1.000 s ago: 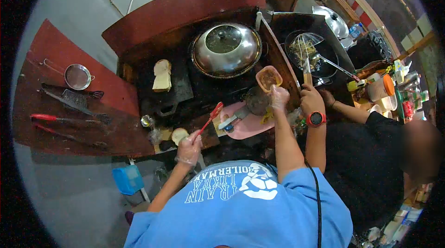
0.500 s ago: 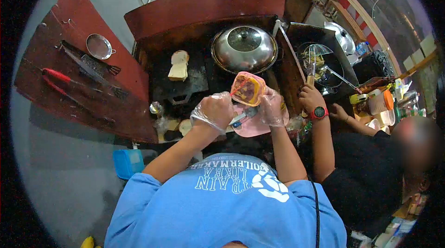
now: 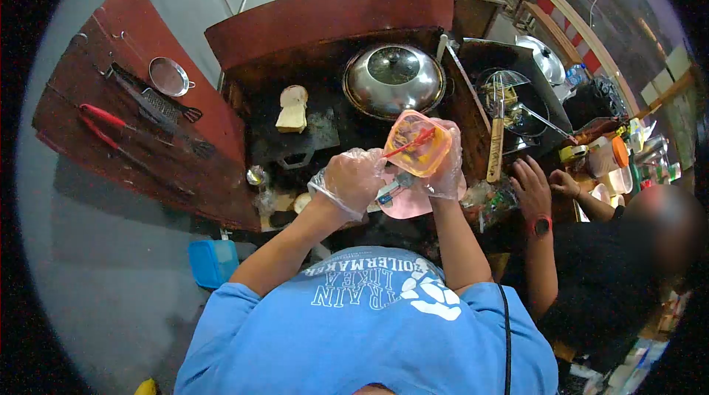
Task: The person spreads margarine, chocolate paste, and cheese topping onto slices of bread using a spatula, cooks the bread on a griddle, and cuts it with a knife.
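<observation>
My right hand (image 3: 447,166), in a clear plastic glove, is closed around a pink plastic tub (image 3: 421,164) and holds it tilted. Yellow and orange smears coat the tub's inside. In my gloved left hand (image 3: 350,179) is pinched a small red plastic spoon (image 3: 408,147), its far end inside the tub. Beneath the hands lies a pink cutting board (image 3: 413,206), with a knife (image 3: 397,184) on it, partly hidden. Farther off, two bread slices (image 3: 292,108) rest on a dark flat griddle (image 3: 258,133).
A domed steel lid (image 3: 395,84) covers a pan behind the tub. To the right, a wooden-handled skimmer (image 3: 498,125) lies across a wok. A co-worker's hand (image 3: 532,184) is beside it. Utensils hang on the left red panel (image 3: 81,110). A blue container (image 3: 213,262) sits lower left.
The tub has tilted and shifted right, and the red spoon now shows more plainly in it. The co-worker's hand has let go of the skimmer handle and drawn back.
</observation>
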Action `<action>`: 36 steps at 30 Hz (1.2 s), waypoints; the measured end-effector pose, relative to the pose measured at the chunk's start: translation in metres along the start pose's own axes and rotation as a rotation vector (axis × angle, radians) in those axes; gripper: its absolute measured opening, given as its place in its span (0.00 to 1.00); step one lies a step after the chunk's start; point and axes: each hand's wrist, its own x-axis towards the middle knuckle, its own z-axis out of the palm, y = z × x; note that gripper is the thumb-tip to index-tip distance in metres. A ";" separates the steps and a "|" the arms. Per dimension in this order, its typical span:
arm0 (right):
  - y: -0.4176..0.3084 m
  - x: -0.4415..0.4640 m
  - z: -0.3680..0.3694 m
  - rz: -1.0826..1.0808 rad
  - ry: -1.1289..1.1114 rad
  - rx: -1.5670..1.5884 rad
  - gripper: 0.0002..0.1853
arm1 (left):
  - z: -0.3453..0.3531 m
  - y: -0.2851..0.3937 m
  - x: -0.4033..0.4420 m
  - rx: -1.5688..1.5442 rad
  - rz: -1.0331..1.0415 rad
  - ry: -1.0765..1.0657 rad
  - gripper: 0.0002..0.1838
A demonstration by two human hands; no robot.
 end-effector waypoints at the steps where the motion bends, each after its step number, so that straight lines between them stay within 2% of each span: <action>1: -0.005 -0.002 0.009 0.166 0.114 0.175 0.35 | -0.002 -0.001 -0.002 -0.067 0.067 0.028 0.10; 2: -0.001 0.001 0.005 0.164 0.119 0.176 0.35 | 0.000 -0.003 -0.004 -0.110 0.080 0.037 0.10; 4: 0.006 0.008 0.001 0.441 -0.177 0.541 0.43 | 0.006 -0.008 -0.008 -0.156 0.092 0.041 0.10; 5: 0.011 0.006 0.007 0.409 -0.202 0.428 0.48 | 0.011 -0.011 -0.010 -0.247 0.004 0.035 0.10; 6: 0.013 0.003 0.010 0.415 -0.201 0.427 0.48 | 0.017 -0.014 -0.012 -0.336 -0.085 0.032 0.10; 7: 0.005 -0.002 0.024 0.463 -0.230 0.502 0.48 | 0.022 -0.016 -0.016 -0.531 -0.229 0.014 0.11; 8: 0.002 -0.005 0.031 0.512 -0.261 0.579 0.47 | 0.023 -0.018 -0.019 -0.530 -0.236 0.018 0.11; 10: 0.010 -0.007 0.027 0.547 -0.192 0.569 0.47 | 0.024 -0.022 -0.022 -0.718 -0.441 -0.164 0.13; 11: 0.013 -0.008 0.027 0.550 -0.196 0.588 0.46 | 0.024 -0.025 -0.025 -0.717 -0.446 -0.160 0.13; 13: 0.021 -0.004 0.021 0.534 -0.192 0.547 0.44 | 0.027 -0.031 -0.030 -1.020 -0.674 -0.273 0.13; 14: 0.023 -0.004 0.021 0.536 -0.193 0.546 0.44 | 0.035 -0.039 -0.034 -1.021 -0.675 -0.271 0.13; 16: 0.027 -0.004 0.022 0.505 -0.144 0.435 0.43 | 0.048 -0.053 -0.044 -1.294 -0.751 -0.271 0.13; 23: 0.043 -0.003 0.020 0.616 -0.094 0.433 0.40 | 0.049 -0.071 -0.061 -1.401 -0.895 -0.304 0.14; 28: 0.045 -0.008 0.015 0.658 -0.108 0.405 0.37 | 0.054 -0.087 -0.066 -1.322 -0.879 -0.339 0.15; 32: 0.049 -0.012 0.006 0.722 0.080 0.439 0.34 | 0.063 -0.102 -0.070 -1.352 -0.889 -0.381 0.13; 34: 0.045 -0.008 0.008 0.714 0.052 0.482 0.32 | 0.060 -0.107 -0.068 -1.337 -0.913 -0.383 0.13; 35: 0.041 -0.008 0.007 0.709 0.107 0.477 0.31 | 0.053 -0.108 -0.064 -1.312 -0.890 -0.361 0.12; 36: 0.038 -0.007 0.005 0.702 0.162 0.473 0.30 | 0.049 -0.115 -0.061 -1.148 -0.840 -0.325 0.13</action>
